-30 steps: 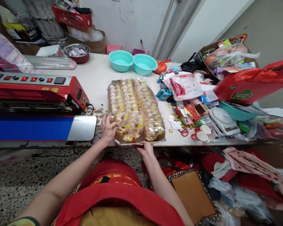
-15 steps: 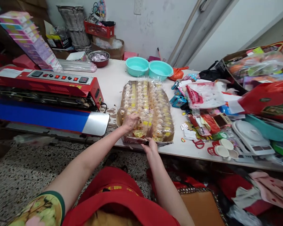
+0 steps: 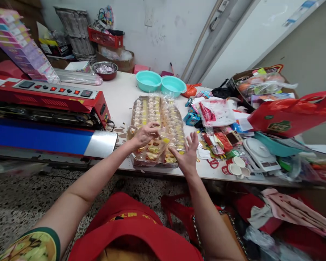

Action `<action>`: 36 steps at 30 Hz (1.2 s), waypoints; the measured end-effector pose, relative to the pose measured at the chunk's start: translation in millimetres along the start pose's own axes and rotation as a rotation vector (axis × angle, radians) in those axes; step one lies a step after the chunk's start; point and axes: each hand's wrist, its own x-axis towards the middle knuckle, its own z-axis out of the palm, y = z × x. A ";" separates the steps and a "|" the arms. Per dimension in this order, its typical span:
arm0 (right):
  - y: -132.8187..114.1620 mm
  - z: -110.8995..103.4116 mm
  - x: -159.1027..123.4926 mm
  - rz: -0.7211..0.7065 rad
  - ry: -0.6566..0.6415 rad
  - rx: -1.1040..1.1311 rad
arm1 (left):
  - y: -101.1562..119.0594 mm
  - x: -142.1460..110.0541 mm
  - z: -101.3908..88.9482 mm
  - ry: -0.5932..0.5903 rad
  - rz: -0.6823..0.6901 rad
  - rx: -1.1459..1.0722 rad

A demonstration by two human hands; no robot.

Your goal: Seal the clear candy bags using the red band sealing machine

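Observation:
A shallow cardboard box stands at the table's front edge, holding rows of clear plastic packs with small round cream-coloured and yellow items inside. My left hand is over the near left part of the box, its fingers curled at the upper edge of one clear plastic pack. That pack is tilted, and yellowish pieces show through it. My right hand is raised at the box's near right corner. Its fingers are spread and hold nothing, with the thumb close to the pack.
A red sealing machine with a blue belt sits left. Two turquoise basins stand behind the box. On the right are red scissors, paper cups, a white scale and a red bag.
My right hand has let go of the box's front edge, rising to the right with fingers spread. The near pack has tilted up under my left hand. The view has swung right.

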 end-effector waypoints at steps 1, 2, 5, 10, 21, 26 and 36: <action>-4.2 3.5 18.4 0.011 -0.079 0.070 | 10.9 5.6 -10.5 -0.004 0.041 -0.026; -9.0 8.7 34.0 0.042 -0.170 0.155 | 21.4 10.7 -21.3 0.002 0.074 -0.049; -26.1 31.8 59.3 0.165 -0.404 0.408 | 44.8 15.7 -52.3 0.121 0.089 -0.142; -46.1 80.9 46.3 0.309 -0.354 0.647 | 37.2 -33.9 -75.8 0.301 -0.277 -0.369; -64.8 148.4 38.7 0.185 -0.519 0.424 | -11.3 -164.4 -81.1 0.288 -0.725 -0.623; -71.7 183.5 51.5 0.332 -0.700 0.362 | -35.2 -196.8 -109.4 0.275 -0.745 -0.663; -85.2 271.3 31.5 0.402 -0.636 0.352 | -73.4 -162.5 -156.3 0.610 -0.783 -0.486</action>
